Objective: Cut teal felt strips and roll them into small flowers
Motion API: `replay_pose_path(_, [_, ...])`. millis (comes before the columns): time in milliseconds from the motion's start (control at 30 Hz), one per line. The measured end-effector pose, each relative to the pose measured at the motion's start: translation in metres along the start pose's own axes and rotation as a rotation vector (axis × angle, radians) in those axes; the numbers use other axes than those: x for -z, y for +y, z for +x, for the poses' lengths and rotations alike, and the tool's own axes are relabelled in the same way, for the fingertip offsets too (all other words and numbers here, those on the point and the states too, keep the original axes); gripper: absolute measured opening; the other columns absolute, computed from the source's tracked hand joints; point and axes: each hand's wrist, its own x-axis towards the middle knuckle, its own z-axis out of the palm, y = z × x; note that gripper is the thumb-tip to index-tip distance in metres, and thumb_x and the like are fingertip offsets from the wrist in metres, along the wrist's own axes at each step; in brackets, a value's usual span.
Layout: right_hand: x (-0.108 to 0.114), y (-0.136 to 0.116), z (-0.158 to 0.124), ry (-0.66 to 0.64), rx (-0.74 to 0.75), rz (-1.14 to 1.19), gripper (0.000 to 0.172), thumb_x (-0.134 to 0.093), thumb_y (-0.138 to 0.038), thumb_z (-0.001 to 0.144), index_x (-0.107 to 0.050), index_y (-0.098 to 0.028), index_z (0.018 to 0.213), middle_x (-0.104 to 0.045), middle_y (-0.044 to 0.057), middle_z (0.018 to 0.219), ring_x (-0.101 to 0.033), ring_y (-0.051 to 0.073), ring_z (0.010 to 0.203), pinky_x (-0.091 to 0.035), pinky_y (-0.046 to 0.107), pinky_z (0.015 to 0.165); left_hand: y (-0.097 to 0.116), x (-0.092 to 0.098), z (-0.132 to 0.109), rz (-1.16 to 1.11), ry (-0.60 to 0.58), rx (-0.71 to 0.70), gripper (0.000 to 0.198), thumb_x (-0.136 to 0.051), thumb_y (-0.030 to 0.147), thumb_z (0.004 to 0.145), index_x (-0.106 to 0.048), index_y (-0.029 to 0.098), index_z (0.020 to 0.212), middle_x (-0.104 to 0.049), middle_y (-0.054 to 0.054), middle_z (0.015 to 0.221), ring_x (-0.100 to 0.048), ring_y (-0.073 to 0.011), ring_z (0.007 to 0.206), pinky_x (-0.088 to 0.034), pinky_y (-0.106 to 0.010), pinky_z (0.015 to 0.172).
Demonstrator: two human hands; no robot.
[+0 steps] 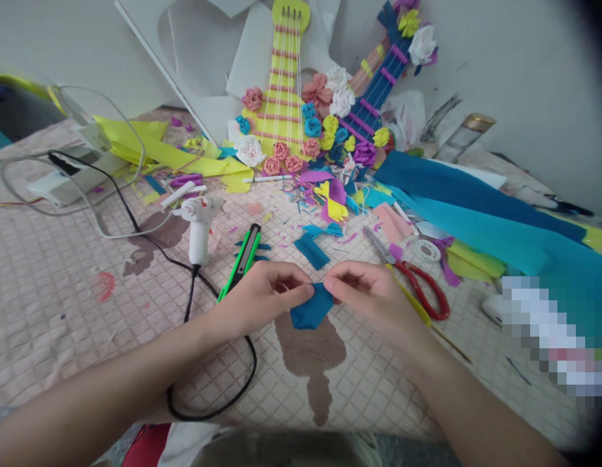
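A small piece of blue crepe paper (311,309) hangs between my two hands above the tablecloth. My left hand (272,290) pinches its upper left edge with thumb and fingers. At its upper right edge, the thumb and fingers of my right hand (364,290) are closed on the same piece. Just beyond the hands lie another blue strip (311,251) and a twisted blue scrap (325,229). A green utility knife (242,256) rests beside my left hand, partly behind it. Red-handled scissors (422,292) lie right of my right hand.
A white glue gun (199,233) with a black cable stands at the left. Yellow (286,84) and blue (379,87) paper guitars with flowers lean at the back. Long blue crepe sheets (476,194) and a tape roll (426,250) lie at the right. Scraps litter the middle.
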Motion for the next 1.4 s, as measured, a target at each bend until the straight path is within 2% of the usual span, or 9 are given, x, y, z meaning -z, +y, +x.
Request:
replay_pose_path(133, [0.001, -0.004, 0.000, -0.038, 0.002, 0.023, 0.022, -0.057, -0.035, 0.081, -0.065, -0.017, 0.070, -0.055, -0.002, 0.059, -0.052, 0.010, 0.060, -0.042, 0.021, 0.056, 0.002, 0.002, 0.001, -0.091, 0.034, 0.022, 0.013, -0.061, 0.023, 0.077, -0.064, 0.012, 0.071, -0.060, 0.001, 0.062, -0.053, -0.0078, 0.056, -0.043, -0.019, 0.053])
replay_pose_path(467, [0.001, 0.000, 0.001, -0.060, -0.001, 0.030, 0.014, -0.061, -0.028, 0.080, -0.064, -0.017, 0.071, -0.058, -0.003, 0.061, -0.054, 0.009, 0.060, -0.043, 0.020, 0.056, 0.007, 0.002, 0.004, -0.140, 0.083, 0.035, 0.011, -0.062, 0.022, 0.072, -0.062, 0.011, 0.067, -0.057, 0.002, 0.059, -0.050, -0.0070, 0.054, -0.041, -0.018, 0.051])
replay_pose_path(567, [0.002, 0.002, 0.002, 0.011, 0.150, 0.016, 0.009, -0.058, -0.024, 0.083, -0.064, -0.018, 0.083, -0.061, -0.001, 0.071, -0.056, 0.010, 0.063, -0.046, 0.022, 0.057, 0.006, 0.004, 0.004, -0.204, 0.102, 0.047, 0.013, -0.062, 0.023, 0.072, -0.061, 0.012, 0.065, -0.055, 0.003, 0.057, -0.050, -0.0075, 0.053, -0.041, -0.019, 0.050])
replay_pose_path(667, [0.003, 0.004, 0.003, 0.105, 0.468, -0.152, 0.013, -0.059, -0.011, 0.080, -0.062, -0.018, 0.091, -0.061, 0.002, 0.088, -0.058, 0.011, 0.072, -0.049, 0.025, 0.066, 0.005, 0.006, 0.004, -0.320, 0.085, 0.096, 0.015, -0.062, 0.026, 0.072, -0.059, 0.013, 0.065, -0.054, 0.004, 0.055, -0.048, -0.0072, 0.050, -0.039, -0.019, 0.048])
replay_pose_path(767, [0.002, 0.005, 0.003, 0.140, 0.773, -0.354, 0.018, -0.059, -0.002, 0.079, -0.063, -0.017, 0.090, -0.060, 0.004, 0.090, -0.059, 0.012, 0.081, -0.049, 0.026, 0.074, 0.005, 0.006, 0.005, -0.384, 0.067, 0.129, 0.016, -0.064, 0.026, 0.069, -0.059, 0.012, 0.064, -0.052, 0.004, 0.054, -0.046, -0.0064, 0.049, -0.037, -0.019, 0.047])
replay_pose_path(1000, [0.000, 0.009, 0.001, 0.153, 0.926, -0.541, 0.021, -0.057, 0.000, 0.080, -0.065, -0.017, 0.088, -0.062, 0.004, 0.086, -0.060, 0.011, 0.081, -0.050, 0.023, 0.071, 0.004, 0.007, 0.006, -0.330, 0.015, 0.182, 0.017, -0.065, 0.029, 0.068, -0.062, 0.012, 0.067, -0.051, 0.003, 0.056, -0.044, -0.0063, 0.052, -0.033, -0.019, 0.049])
replay_pose_path(1100, [0.000, 0.011, 0.003, 0.175, 0.920, -0.581, 0.017, -0.057, -0.002, 0.081, -0.065, -0.017, 0.085, -0.064, 0.005, 0.084, -0.061, 0.012, 0.079, -0.051, 0.024, 0.071, 0.004, 0.012, 0.006, -0.187, 0.053, 0.127, 0.019, -0.061, 0.031, 0.073, -0.063, 0.014, 0.079, -0.058, 0.001, 0.068, -0.051, -0.0095, 0.061, -0.039, -0.021, 0.055])
replay_pose_path(1267, [-0.002, 0.022, 0.005, 0.211, 0.835, -0.804, 0.015, -0.054, -0.007, 0.084, -0.065, -0.017, 0.087, -0.065, 0.005, 0.084, -0.062, 0.015, 0.076, -0.051, 0.028, 0.068, 0.010, 0.020, 0.005, 0.369, 0.262, -0.225, 0.020, -0.055, 0.028, 0.081, -0.058, 0.017, 0.097, -0.064, -0.004, 0.093, -0.058, -0.0161, 0.085, -0.046, -0.027, 0.070])
replay_pose_path(1400, [-0.002, 0.039, -0.004, 0.102, 0.837, -1.006, 0.017, -0.050, -0.009, 0.087, -0.066, -0.015, 0.086, -0.066, 0.006, 0.083, -0.062, 0.017, 0.070, -0.051, 0.031, 0.063, 0.012, 0.013, -0.009, 0.719, 0.201, -0.361, 0.012, -0.052, 0.021, 0.083, -0.058, 0.017, 0.093, -0.065, -0.004, 0.089, -0.058, -0.0159, 0.082, -0.047, -0.030, 0.072])
